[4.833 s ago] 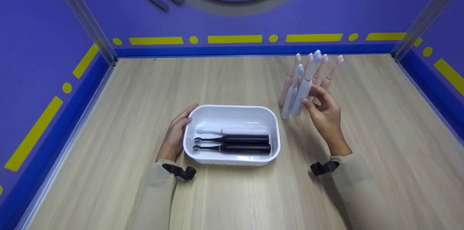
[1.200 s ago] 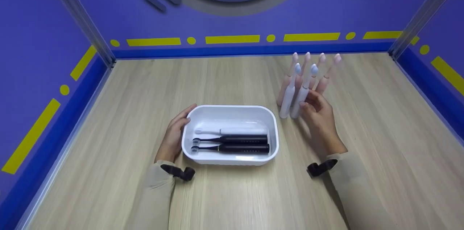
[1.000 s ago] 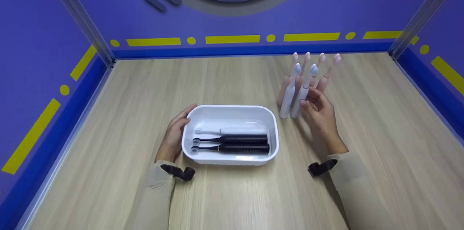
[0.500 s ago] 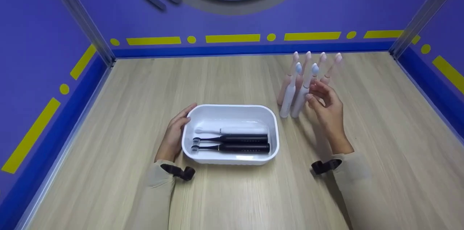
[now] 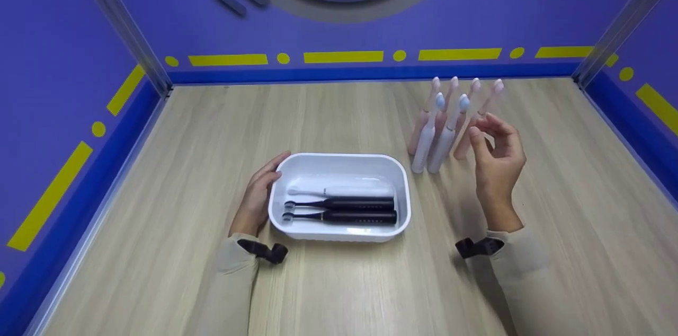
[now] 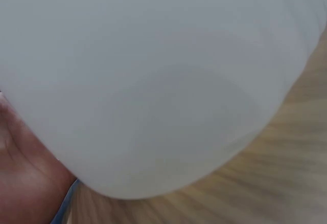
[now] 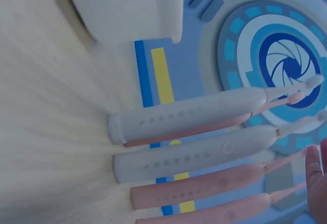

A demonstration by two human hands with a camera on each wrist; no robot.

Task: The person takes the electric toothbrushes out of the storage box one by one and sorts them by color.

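Note:
My left hand holds the left end of a white plastic bin, thumb at the rim and fingers along the outer wall. In the left wrist view, the bin's wall fills most of the picture, with part of the palm beside it. Inside the bin lie a white electric toothbrush and two black ones, including the front one. Right of the bin, two white toothbrushes stand upright, one left and one right. My right hand holds nothing, thumb and fingers curved apart beside a pink toothbrush.
Several pink toothbrushes stand upright just behind the white pair, such as the left one. A purple-blue panel closes off the back of the wood-grain table, with more panels at both sides.
Earlier, the right hand lowered the right white toothbrush to stand beside the other. It has since let go and moved right. The left hand and bin keep their place.

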